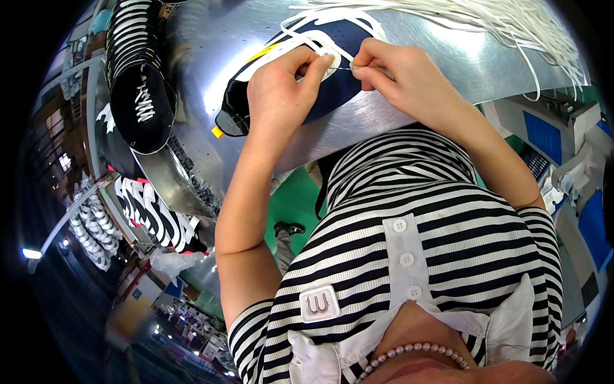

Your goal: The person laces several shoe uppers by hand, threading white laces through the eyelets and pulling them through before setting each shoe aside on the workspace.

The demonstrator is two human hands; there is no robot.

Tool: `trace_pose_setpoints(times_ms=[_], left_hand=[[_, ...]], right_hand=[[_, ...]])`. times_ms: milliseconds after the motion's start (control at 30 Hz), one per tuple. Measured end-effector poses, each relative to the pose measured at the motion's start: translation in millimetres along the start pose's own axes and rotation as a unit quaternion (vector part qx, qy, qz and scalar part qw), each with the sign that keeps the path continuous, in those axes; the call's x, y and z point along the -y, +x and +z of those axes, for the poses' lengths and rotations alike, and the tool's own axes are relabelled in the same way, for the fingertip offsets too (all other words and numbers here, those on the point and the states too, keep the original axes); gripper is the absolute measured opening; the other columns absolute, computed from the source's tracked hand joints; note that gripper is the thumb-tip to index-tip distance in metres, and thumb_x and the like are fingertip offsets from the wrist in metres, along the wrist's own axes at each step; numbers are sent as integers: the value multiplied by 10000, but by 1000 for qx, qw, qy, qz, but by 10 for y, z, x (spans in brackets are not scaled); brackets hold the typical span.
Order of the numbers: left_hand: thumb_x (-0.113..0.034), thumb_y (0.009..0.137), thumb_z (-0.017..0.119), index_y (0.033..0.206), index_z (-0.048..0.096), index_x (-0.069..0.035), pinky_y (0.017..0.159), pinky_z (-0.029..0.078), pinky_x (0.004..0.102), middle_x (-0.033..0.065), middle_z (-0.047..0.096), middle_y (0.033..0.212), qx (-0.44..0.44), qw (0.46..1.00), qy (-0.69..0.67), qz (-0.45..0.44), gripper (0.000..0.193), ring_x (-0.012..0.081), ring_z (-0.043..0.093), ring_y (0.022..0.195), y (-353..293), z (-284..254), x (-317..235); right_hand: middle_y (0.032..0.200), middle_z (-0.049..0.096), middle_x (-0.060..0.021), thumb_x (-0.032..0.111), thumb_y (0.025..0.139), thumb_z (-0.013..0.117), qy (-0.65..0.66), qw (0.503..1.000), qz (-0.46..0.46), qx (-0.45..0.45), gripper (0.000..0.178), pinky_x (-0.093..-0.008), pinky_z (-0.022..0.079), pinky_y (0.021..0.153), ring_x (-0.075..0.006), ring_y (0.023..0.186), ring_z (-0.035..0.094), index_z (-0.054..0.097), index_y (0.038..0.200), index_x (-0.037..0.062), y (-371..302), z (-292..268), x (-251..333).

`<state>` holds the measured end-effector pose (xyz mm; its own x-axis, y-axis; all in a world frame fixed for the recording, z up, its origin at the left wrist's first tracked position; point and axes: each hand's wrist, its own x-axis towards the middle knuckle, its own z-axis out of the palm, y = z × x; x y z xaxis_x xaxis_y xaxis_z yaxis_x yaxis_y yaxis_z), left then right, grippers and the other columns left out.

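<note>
A navy shoe upper [348, 95] with a yellow stripe and a yellow heel tab lies on a shiny metal table [198, 150]. White shoelace [300, 32] loops across its far side. Over the upper, my left hand [284, 83] is closed, thumb and forefinger pinched together. My right hand [396, 70] pinches too, a short way to the right. Between both sets of fingertips runs a thin dark strand [342, 68], like wire or a needle; its ends are hidden in the fingers.
Many loose white laces [499, 29] spread over the far right of the table, some hanging past its edge. Black shoes [142, 109] are stacked at the left. Beyond them, black-and-white shoe parts [153, 211] sit lower down. A person's shoe [289, 228] shows on the green floor.
</note>
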<state>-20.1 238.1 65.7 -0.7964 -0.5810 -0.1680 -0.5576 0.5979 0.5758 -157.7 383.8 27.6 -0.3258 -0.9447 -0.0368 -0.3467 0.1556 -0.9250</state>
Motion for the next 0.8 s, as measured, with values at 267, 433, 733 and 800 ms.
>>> trace_pose_setpoints(times_ms=[267,433,733,800], left_hand=[[-83,816,683,1017,674,-4,729,515,366,151,690,949,-8,993,-6,115,217,321,666,848,-169,132,45],[-17,824,609,1024,676,-35,628,482,420,125,633,819,-75,975,47,203,213,331,617,709,-183,155,15],[-140,672,721,928,716,-107,615,516,261,7,656,858,-223,849,227,422,258,145,651,738,-532,-32,290],[-130,695,710,941,718,-114,598,510,278,7,632,817,-216,860,181,425,247,155,639,702,-431,-24,173]], right_hand=[[737,663,-184,69,792,621,-279,958,-57,-22,195,-416,551,611,-345,712,681,552,938,-40,56,196,122],[739,658,-167,69,815,623,-318,946,-24,-62,185,-392,543,579,-325,713,685,499,919,-20,121,395,237],[874,653,41,255,925,653,45,975,12,-218,202,-224,412,630,-64,714,551,617,1034,88,-203,-763,158],[970,641,12,318,920,659,175,976,42,-124,280,-162,364,623,-24,791,534,584,1077,99,-11,-735,-51]])
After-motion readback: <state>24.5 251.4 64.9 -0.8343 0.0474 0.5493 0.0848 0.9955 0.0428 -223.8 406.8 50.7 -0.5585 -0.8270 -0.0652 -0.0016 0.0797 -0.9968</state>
